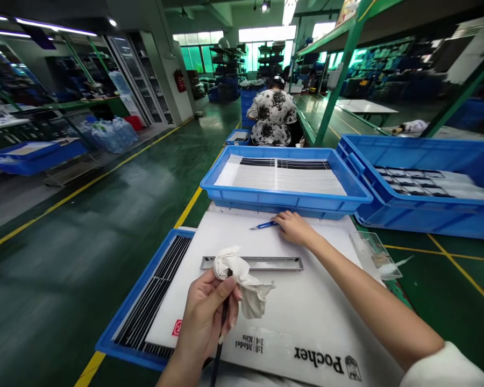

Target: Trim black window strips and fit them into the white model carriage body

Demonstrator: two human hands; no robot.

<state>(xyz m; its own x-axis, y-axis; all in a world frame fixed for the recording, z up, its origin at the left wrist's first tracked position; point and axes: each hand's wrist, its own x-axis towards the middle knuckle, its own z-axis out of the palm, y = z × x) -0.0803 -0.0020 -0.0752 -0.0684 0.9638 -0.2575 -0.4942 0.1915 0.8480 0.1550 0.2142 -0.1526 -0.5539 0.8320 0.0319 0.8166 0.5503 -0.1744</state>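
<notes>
My left hand [210, 309] is closed around a white cloth [242, 279] and a thin black strip [220, 344], which runs down toward the bottom edge. Behind the cloth, a long grey metal frame [274, 263] lies across the white foam sheet [322, 306]. Farther back on the sheet, my right hand [292, 227] has its fingers on the end of a blue pen-like knife [262, 226], whose tip points left. Printed lettering shows upside down on the sheet's near part.
A blue tray [286, 199] with white and black strips stands behind the sheet. Another blue tray [133, 301] of black strips is at left. A large blue bin [427, 215] stands at right, near a clear plastic box [377, 252]. A person [272, 115] sits ahead.
</notes>
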